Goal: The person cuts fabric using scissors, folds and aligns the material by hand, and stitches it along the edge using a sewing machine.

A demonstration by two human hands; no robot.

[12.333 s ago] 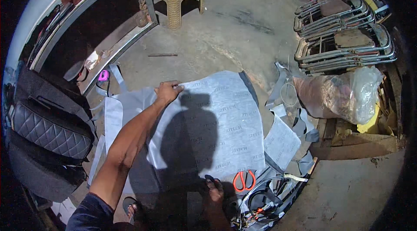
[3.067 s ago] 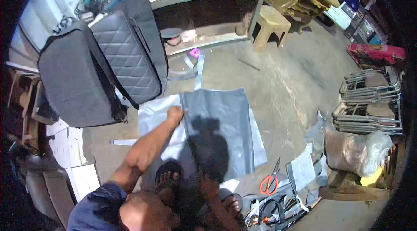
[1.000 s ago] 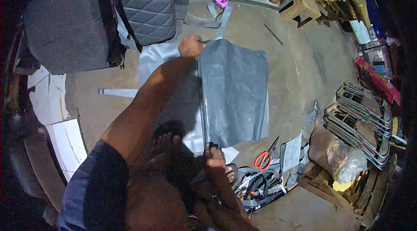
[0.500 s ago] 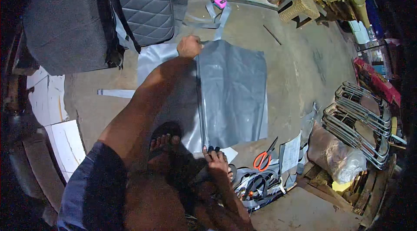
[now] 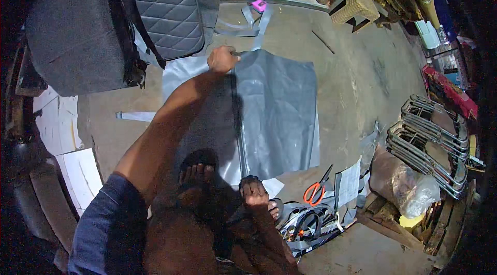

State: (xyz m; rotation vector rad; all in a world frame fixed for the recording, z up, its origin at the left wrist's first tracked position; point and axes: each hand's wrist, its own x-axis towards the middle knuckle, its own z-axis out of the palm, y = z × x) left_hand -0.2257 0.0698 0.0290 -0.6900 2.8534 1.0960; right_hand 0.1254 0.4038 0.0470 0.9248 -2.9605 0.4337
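Note:
A grey vinyl-like sheet lies on the floor in front of me, its right part folded over along a straight dark crease. My left hand, reaching far forward, is closed on the far end of that crease. At the near end, by my feet, my right hand has its fingers curled round the sheet's edge; the fingertips are partly hidden. Between the two hands the crease runs taut. Shadow covers the sheet's left part, and a paler layer shows under it at the far left.
Orange-handled scissors lie by a bin of strips and scraps. A pink tape measure and grey strips are beyond the sheet. Quilted black seats stand far left; metal frames and a plastic bag are right.
My right hand has curled its fingers inward and turned its knuckles up at the crease's near end. My left hand keeps its hold at the far end. The view has shifted slightly.

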